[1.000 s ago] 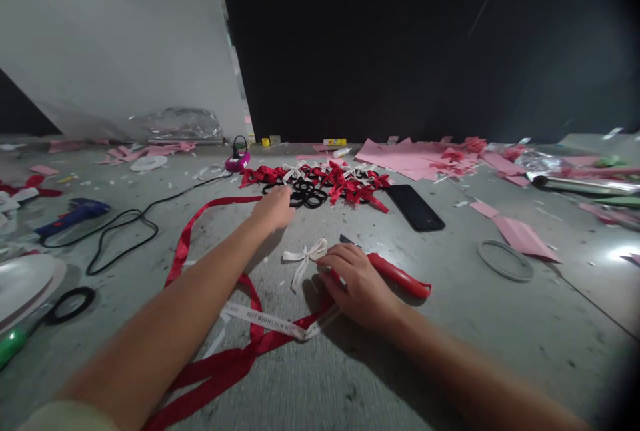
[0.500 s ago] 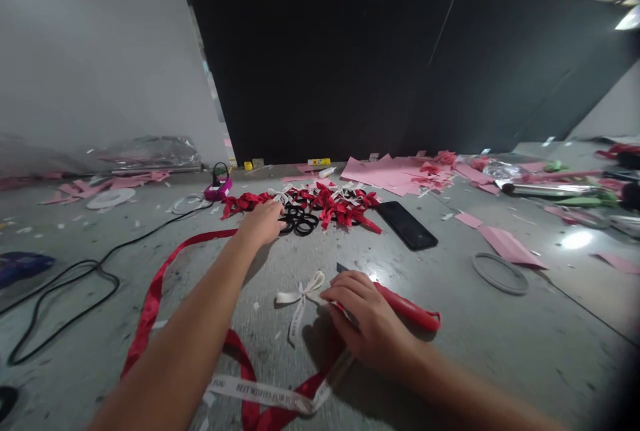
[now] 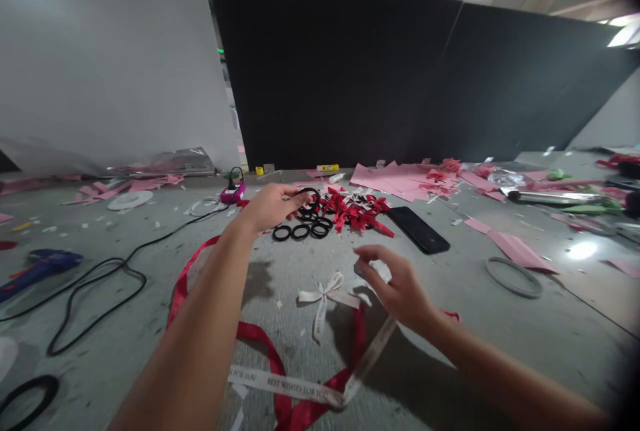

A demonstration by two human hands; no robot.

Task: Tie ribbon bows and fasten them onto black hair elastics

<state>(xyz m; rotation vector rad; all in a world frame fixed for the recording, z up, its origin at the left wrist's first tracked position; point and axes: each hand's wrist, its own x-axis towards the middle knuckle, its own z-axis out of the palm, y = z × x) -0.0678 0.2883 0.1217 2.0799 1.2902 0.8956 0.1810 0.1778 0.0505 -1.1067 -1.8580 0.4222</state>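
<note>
My left hand [image 3: 274, 207] pinches a black hair tie [image 3: 314, 192] between thumb and fingers, raised over a cluster of more black hair ties [image 3: 301, 231]. My right hand [image 3: 395, 281] hovers above the floor with fingers curved and a gap between thumb and forefinger; I see nothing in it. Left of it lies a small white ribbon bow [image 3: 324, 294] with printed letters. A long red ribbon [image 3: 270, 349] and a printed white ribbon [image 3: 295, 385] cross in front of me. The red-handled knife is mostly hidden behind my right forearm; only its red end [image 3: 453, 315] shows.
Red bows [image 3: 350, 209] are heaped behind the hair ties, with a black phone [image 3: 419, 229] to their right. Pink paper [image 3: 387, 177] lies along the black panel [image 3: 350, 77]. At left are a blue glue gun [image 3: 47, 264] and a black cable [image 3: 120, 271]. A grey ring [image 3: 513, 277] lies at right.
My left hand has lifted a black hair tie off the cluster. My right hand has risen away from the white bow and the knife. The view has tilted up and shifted left.
</note>
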